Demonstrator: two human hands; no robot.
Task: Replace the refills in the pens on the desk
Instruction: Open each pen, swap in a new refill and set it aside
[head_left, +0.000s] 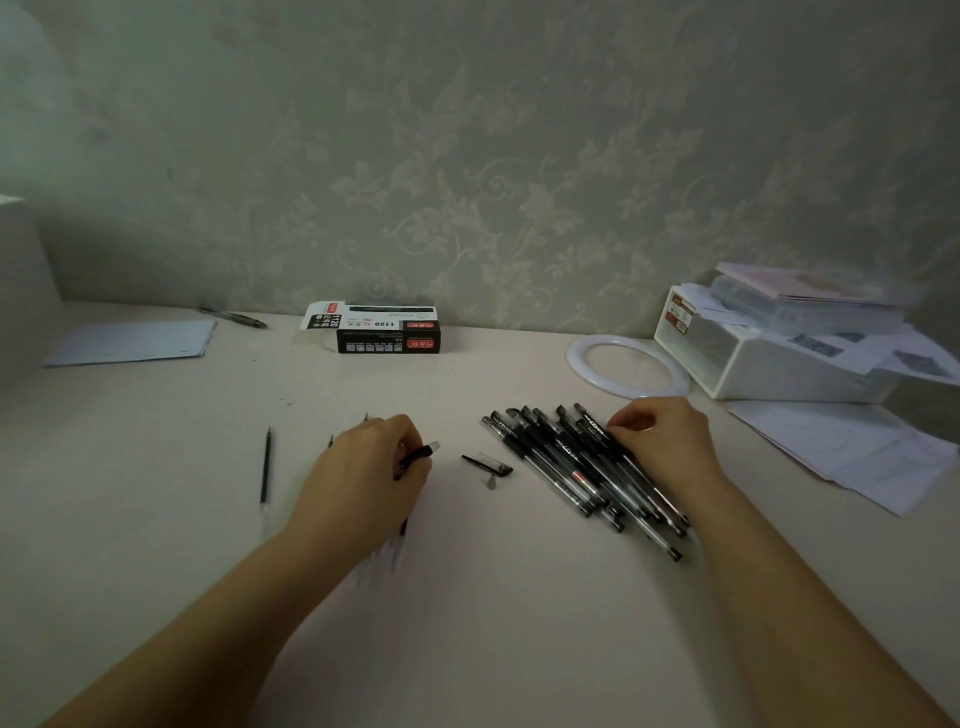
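Most black gel pens remain piled; my right hand pinches one, left hand grips an uncapped black pen (early stage).

The pale surface carries a pile of pens at three o'clock. A refill box lies at twelve, a loose refill at nine, papers far right.

Refills half hidden under the left hand, blurred; pens partly beneath the right hand.
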